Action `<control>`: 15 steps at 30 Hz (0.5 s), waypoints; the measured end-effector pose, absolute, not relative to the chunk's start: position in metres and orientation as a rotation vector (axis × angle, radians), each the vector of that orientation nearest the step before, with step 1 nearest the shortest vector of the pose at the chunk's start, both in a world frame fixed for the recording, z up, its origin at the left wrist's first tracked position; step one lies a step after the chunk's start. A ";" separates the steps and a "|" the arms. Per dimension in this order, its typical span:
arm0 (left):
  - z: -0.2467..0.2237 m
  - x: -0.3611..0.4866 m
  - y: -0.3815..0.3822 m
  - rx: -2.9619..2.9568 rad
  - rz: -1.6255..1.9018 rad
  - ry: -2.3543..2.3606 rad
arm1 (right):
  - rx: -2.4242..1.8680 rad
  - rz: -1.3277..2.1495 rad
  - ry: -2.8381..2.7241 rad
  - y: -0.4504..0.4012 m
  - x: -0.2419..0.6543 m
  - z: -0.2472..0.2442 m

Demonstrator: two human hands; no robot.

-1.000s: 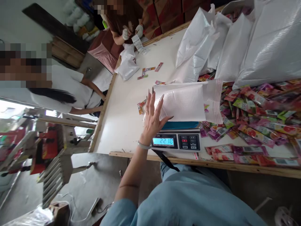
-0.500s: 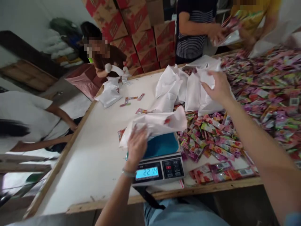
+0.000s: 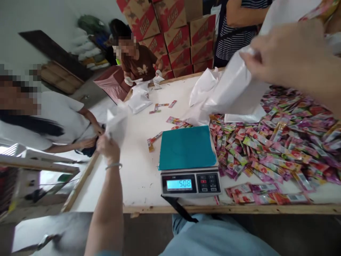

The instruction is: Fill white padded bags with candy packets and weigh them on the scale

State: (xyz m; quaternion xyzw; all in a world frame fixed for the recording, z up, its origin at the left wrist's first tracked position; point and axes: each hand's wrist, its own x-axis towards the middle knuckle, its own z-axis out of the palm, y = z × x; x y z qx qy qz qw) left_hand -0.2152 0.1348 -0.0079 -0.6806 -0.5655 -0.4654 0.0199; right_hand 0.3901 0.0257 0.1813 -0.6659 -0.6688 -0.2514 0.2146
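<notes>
Left hand [image 3: 108, 147] grips a white mailer bag [image 3: 117, 124] out left, right hand [image 3: 279, 53] pinches a tilted white pouch [image 3: 231, 87]; between them, the digital scale [image 3: 186, 147] glows.

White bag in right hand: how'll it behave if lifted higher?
The white bag probably flexes: its outline is soft and uneven. Likely slippery, given its sheen. Gripped at one end by the right hand, it may sag.

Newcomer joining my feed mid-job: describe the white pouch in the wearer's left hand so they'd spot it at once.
Start at the white tabletop and follow it to its left edge. There the wearer's left hand, with a pale wristband, holds the white pouch. That grip sets it apart from the neighbouring white bag, lying before a gloved co-worker.
</notes>
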 end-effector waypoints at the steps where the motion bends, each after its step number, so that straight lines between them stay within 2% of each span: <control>1: -0.020 -0.209 0.135 -2.140 -1.352 -1.838 | -1.897 -0.693 -1.810 0.022 0.369 0.191; 4: -0.056 -0.188 0.126 -2.262 -1.115 -2.074 | -2.084 -0.401 -1.845 0.035 0.315 0.189; 7: -0.084 -0.176 0.108 -2.377 -0.945 -2.196 | -2.168 0.138 -1.927 0.046 0.280 0.146; 11: -0.096 -0.183 0.066 -2.372 -0.898 -2.240 | -1.903 0.949 -1.866 0.004 0.294 0.083; 13: -0.089 -0.186 0.036 -2.369 -1.000 -2.135 | -1.765 1.011 -1.706 -0.030 0.333 0.057; 15: -0.076 -0.178 0.003 -2.365 -1.137 -1.957 | -1.748 0.785 -1.478 -0.054 0.382 0.027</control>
